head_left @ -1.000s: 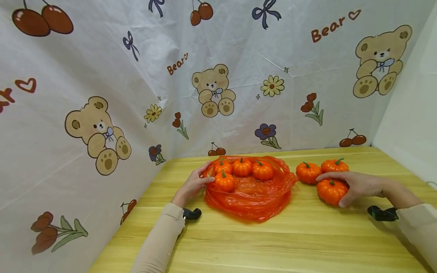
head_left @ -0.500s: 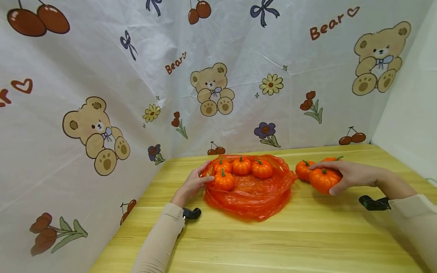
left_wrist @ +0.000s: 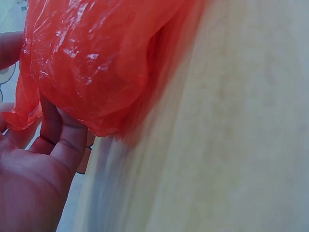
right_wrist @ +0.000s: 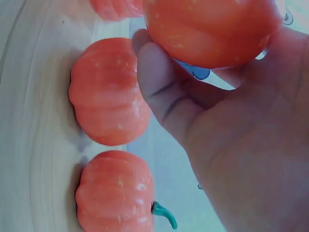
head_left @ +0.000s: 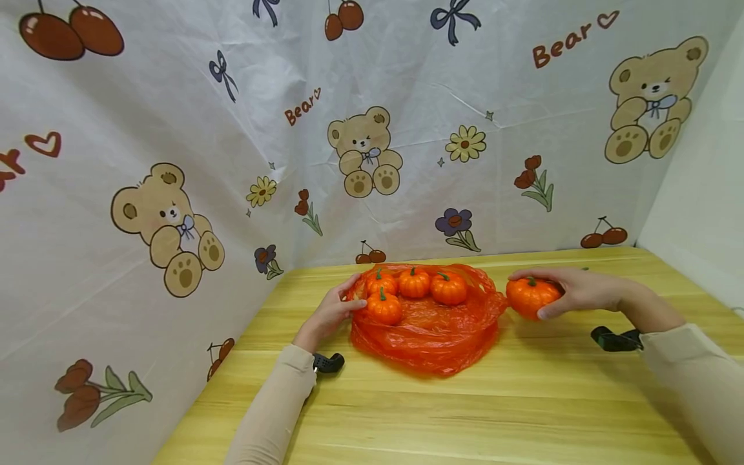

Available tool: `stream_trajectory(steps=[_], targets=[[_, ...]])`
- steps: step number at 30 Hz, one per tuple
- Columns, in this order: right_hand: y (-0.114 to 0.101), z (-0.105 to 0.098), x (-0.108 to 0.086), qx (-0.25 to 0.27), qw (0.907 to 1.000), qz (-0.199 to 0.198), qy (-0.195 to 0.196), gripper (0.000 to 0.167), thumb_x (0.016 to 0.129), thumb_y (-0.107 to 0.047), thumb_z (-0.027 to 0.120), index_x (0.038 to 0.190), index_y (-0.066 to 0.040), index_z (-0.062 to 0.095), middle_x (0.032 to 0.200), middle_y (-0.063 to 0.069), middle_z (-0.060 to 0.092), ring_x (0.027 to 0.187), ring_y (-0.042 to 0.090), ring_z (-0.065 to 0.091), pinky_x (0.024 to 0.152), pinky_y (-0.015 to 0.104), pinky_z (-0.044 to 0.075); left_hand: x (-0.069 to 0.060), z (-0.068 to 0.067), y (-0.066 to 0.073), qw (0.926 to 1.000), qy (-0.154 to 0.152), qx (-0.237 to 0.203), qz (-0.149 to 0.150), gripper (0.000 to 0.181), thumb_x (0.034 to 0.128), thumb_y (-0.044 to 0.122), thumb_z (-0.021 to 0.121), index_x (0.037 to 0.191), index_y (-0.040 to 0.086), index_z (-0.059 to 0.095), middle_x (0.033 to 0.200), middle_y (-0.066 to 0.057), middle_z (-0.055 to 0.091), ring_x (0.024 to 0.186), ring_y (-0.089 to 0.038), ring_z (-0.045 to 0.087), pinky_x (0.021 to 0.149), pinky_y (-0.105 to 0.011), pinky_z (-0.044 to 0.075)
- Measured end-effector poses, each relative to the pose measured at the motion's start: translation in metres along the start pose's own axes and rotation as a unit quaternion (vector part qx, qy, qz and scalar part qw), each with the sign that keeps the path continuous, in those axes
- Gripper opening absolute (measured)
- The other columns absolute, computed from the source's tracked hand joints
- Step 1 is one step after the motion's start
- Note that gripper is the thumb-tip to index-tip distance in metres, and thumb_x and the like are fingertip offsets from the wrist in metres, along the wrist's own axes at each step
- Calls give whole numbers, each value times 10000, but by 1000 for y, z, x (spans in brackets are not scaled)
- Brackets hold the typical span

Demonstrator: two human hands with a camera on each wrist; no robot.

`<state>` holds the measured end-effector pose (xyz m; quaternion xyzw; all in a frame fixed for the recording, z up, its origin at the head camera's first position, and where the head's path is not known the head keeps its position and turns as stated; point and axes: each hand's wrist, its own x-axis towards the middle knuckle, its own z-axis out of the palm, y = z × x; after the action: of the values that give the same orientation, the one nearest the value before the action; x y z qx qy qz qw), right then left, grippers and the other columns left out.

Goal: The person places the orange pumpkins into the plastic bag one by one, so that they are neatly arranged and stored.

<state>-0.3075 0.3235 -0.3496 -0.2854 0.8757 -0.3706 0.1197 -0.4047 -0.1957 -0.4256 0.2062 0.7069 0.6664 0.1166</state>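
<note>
A red plastic bag (head_left: 427, 349) lies spread with its mouth up on the table, and several small orange pumpkins (head_left: 448, 289) with green stems sit inside it. At the bag's left rim my left hand (head_left: 329, 315) pinches the plastic, thumb inside near the front pumpkin (head_left: 384, 309). The left wrist view shows fingers behind the red film (left_wrist: 91, 63). To the right of the bag, my right hand (head_left: 589, 290) grips another pumpkin (head_left: 529, 299) raised off the table. Beneath it in the right wrist view stand two pumpkins (right_wrist: 111, 92), mostly hidden in the head view.
The wooden table (head_left: 418, 420) meets a white cloth (head_left: 407, 77) printed with bears and flowers at the back and left. A plain white wall (head_left: 703, 213) rises on the right. Black wrist devices (head_left: 329, 363) hang under both wrists.
My right hand has lifted its pumpkin off the table and carried it left and a little farther back, closer to the bag. The left hand has stayed at the bag's rim.
</note>
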Motion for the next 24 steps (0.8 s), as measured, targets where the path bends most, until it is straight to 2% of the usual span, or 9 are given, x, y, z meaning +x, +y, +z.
stream_trajectory(steps=[8,14,19,24], targets=[[-5,1,10,161,9998,121,50,754,903,-234,765,1562,-172,404,1407,169,497,1148,251,552,895,289,541,0,1,2,10000,35,27,-88,827,958,12,656,1654,154,234,1716,-79,217,1497,-357,375,1034,-308,552],[-14,4,20,230,9997,44,-4,783,887,-219,782,1564,-189,389,1410,177,491,1164,303,540,902,293,548,0,1,2,9998,47,146,-145,836,959,45,670,1657,168,227,1723,-65,196,1502,-358,376,1073,-360,528],[-24,6,30,492,9987,97,-61,823,883,-206,788,1585,-186,358,1445,182,472,1217,337,517,946,319,548,0,0,2,9998,35,93,-151,835,961,47,670,1657,177,228,1723,-53,196,1504,-358,373,1071,-362,531],[-30,9,39,571,9982,182,-68,860,868,-207,802,1595,-243,343,1505,170,429,1267,341,501,995,379,517,0,0,1,9998,56,88,-147,842,952,49,680,1656,180,237,1721,-62,204,1499,-366,381,1060,-347,538]])
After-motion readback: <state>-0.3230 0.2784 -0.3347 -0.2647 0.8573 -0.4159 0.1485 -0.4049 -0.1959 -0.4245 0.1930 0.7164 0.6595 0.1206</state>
